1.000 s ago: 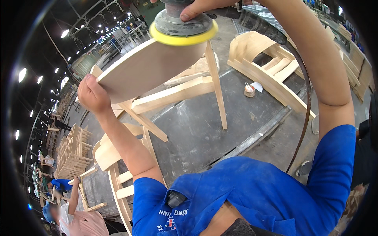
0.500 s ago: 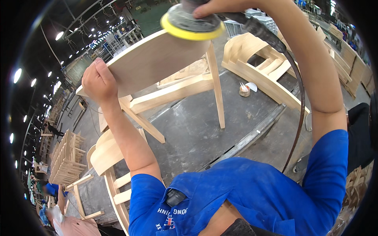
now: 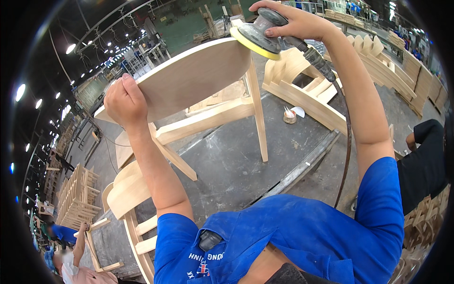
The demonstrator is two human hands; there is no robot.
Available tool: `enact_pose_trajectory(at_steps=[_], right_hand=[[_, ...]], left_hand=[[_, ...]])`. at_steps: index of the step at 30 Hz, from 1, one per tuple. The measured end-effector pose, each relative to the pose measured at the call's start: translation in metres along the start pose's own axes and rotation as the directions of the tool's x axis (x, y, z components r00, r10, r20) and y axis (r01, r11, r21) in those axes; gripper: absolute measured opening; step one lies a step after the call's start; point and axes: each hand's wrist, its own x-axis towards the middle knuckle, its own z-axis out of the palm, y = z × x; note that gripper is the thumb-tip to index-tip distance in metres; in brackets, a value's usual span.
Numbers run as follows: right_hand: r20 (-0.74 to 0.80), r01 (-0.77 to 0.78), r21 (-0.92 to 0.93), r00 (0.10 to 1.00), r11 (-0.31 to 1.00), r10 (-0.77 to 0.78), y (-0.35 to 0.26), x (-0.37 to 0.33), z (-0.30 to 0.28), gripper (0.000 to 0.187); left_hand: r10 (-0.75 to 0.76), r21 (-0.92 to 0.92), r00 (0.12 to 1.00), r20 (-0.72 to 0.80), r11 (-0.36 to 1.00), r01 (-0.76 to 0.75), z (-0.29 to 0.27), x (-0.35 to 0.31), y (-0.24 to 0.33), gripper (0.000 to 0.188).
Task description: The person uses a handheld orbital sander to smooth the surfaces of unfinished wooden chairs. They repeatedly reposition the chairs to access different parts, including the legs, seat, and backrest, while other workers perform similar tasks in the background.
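A pale wooden chair stands on the dark work table, its curved backrest (image 3: 194,71) facing me. My left hand (image 3: 126,100) is closed round the backrest's left end. In my right hand (image 3: 295,21) is an orbital sander (image 3: 263,33) with a yellow-edged pad, gripped from above. Its pad is tilted at the backrest's upper right corner; whether it touches the wood I cannot tell. A dark hose (image 3: 349,123) runs from the sander down past my right forearm.
Another wooden chair frame (image 3: 302,102) lies at the right of the table (image 3: 227,156), with a small round container (image 3: 290,116) beside it. A further chair (image 3: 127,189) is at lower left. People stand at lower left and far right. Stacked wooden parts (image 3: 78,194) stand beyond.
The sander has moved right and slightly down, from the backrest's top edge to its right corner, and its pad has tilted. My left hand still grips the backrest.
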Motion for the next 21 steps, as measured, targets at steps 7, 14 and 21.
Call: enact_pose_trajectory(at_steps=[7,14,21], right_hand=[[-0.037,-0.016,-0.352,0.999,0.936,0.003,-0.087,-0.004,0.002,0.060],[-0.102,-0.085,-0.311,0.993,0.947,0.056,-0.090,-0.002,0.013,0.059],[-0.110,-0.126,-0.172,0.988,0.977,0.108,-0.022,-0.006,0.003,0.064]], left_hand=[[-0.046,-0.005,0.997,0.062,0.999,0.046,0.002,0.000,0.000,0.040],[-0.043,-0.003,0.998,0.051,0.999,0.043,0.004,0.000,-0.002,0.039],[-0.005,-0.010,1.000,-0.002,1.000,0.005,0.003,0.000,-0.002,0.038]])
